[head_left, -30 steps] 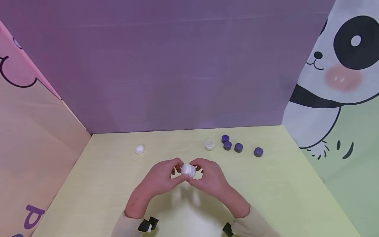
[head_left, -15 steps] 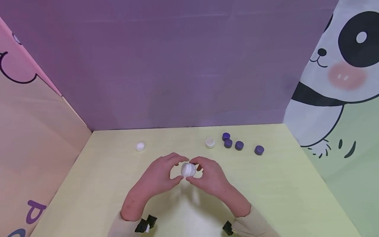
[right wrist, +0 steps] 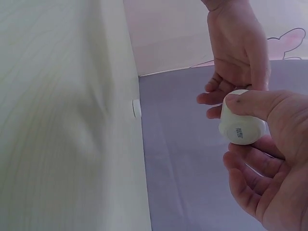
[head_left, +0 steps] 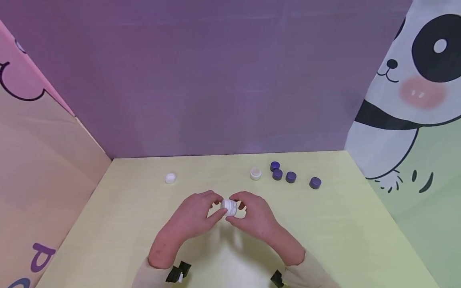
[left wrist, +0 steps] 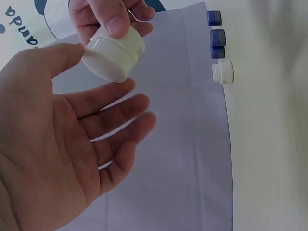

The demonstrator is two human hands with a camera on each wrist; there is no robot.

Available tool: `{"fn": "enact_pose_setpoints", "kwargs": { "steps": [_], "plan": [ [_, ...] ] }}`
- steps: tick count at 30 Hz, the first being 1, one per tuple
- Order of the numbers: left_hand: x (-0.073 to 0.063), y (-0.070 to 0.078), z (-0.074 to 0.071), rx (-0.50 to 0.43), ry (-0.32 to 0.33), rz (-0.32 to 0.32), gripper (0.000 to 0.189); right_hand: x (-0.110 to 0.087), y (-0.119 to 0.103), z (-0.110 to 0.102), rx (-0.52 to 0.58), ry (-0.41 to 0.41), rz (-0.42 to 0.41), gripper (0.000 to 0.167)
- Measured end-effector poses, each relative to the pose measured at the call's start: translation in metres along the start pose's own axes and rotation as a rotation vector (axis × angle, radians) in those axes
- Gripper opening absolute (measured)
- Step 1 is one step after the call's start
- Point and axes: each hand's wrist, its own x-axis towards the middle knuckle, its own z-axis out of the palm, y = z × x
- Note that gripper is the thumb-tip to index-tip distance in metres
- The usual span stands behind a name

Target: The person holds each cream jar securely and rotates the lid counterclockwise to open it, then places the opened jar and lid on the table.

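Note:
A small white cosmetic jar [head_left: 230,207] with a lid is held up above the table between both hands. My right hand [head_left: 257,214] grips the jar body, thumb on one side and fingers on the other; a small printed mark shows on the jar's base in the right wrist view. At the lid end is my left hand [head_left: 196,212]. In the left wrist view, its thumb presses the lid [left wrist: 103,66] and the index fingertip sits at the rim, with the other fingers spread loosely away.
On the pale table, another white jar [head_left: 255,174], without a lid, stands toward the back. Several purple caps [head_left: 291,177] sit to its right. At back left lies a white lid [head_left: 170,178]. A purple wall [head_left: 223,80] rises behind the table.
Half a second ago my left fingers were spread wide off the lid; now they have closed in on it again. My right hand has kept its grip, and the jar has tilted slightly.

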Motion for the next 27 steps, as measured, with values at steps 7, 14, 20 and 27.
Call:
{"fn": "enact_pose_setpoints", "kwargs": {
  "steps": [7, 14, 20, 27],
  "plan": [
    [-0.0037, 0.0008, -0.0047, -0.034, 0.001, -0.052, 0.044, 0.0006, -0.0003, 0.0003, 0.015, 0.000, -0.010, 0.040],
    [-0.0022, 0.0014, -0.0077, -0.098, 0.036, 0.078, 0.052, 0.0017, -0.0020, -0.0009, 0.041, -0.019, 0.005, 0.040],
    [-0.0012, 0.0016, -0.0067, -0.074, 0.070, 0.118, 0.043, 0.0007, -0.0015, 0.0000, 0.054, -0.016, 0.002, 0.039],
    [-0.0021, 0.0030, -0.0064, -0.028, 0.061, 0.092, 0.034, -0.0020, -0.0028, -0.0016, 0.057, -0.001, 0.000, 0.039]
  ]
}}
